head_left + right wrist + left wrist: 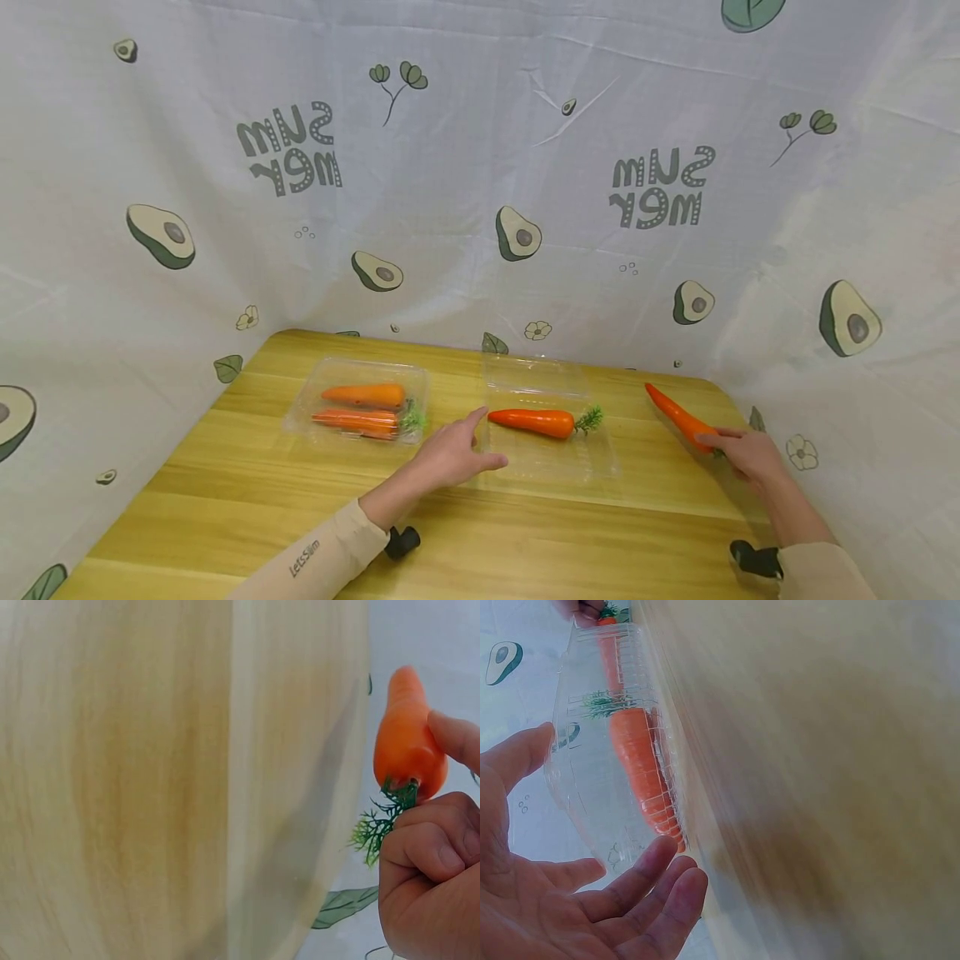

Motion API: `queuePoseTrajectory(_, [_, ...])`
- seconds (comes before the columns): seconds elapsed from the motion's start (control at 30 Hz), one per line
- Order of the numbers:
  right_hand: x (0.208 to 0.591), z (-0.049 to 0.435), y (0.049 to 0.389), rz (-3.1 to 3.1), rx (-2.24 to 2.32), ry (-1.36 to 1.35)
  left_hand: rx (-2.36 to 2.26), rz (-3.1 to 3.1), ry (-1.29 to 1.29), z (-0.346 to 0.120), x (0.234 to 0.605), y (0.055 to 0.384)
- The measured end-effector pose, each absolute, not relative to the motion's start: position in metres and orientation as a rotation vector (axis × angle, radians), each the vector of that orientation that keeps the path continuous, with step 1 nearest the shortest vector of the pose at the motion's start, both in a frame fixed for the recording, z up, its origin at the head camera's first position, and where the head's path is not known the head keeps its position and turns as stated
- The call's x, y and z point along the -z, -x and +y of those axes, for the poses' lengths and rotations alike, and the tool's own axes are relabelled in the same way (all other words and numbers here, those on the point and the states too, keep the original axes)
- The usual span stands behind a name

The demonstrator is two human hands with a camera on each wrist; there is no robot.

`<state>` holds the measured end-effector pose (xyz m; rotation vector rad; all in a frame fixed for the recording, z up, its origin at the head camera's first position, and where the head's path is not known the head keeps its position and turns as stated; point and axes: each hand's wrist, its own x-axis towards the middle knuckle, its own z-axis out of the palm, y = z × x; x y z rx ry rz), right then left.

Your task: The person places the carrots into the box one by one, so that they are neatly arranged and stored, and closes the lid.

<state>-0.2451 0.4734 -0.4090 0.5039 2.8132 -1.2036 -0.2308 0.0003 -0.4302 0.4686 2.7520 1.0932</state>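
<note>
My right hand (747, 455) holds an orange carrot (677, 414) by its thick end, its tip pointing away and to the left. In the right wrist view the thumb and fingers pinch this carrot (409, 742), with green leaves (379, 825) hanging below. A clear plastic box (592, 462) with its lid raised stands in the middle of the table. One carrot (534, 422) with a green top lies in it. My left hand (452, 454) is at the box's left side, fingers spread; in the left wrist view they lie around its near end, and contact is hard to tell.
At the left of the wooden table (247, 492) stands another clear plastic box (307, 396), its lid apparently down, with an orange carrot (365, 395) and a redder carrot (360, 422) inside. A printed white cloth (450, 200) hangs behind and along both sides.
</note>
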Motion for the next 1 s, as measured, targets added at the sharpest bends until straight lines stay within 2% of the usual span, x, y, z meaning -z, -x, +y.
queuePoseTrajectory(1.0, [0.377,0.441,0.244,2.782,1.165,-0.308,-1.111,2.746,-0.475,-0.001,0.432,0.232])
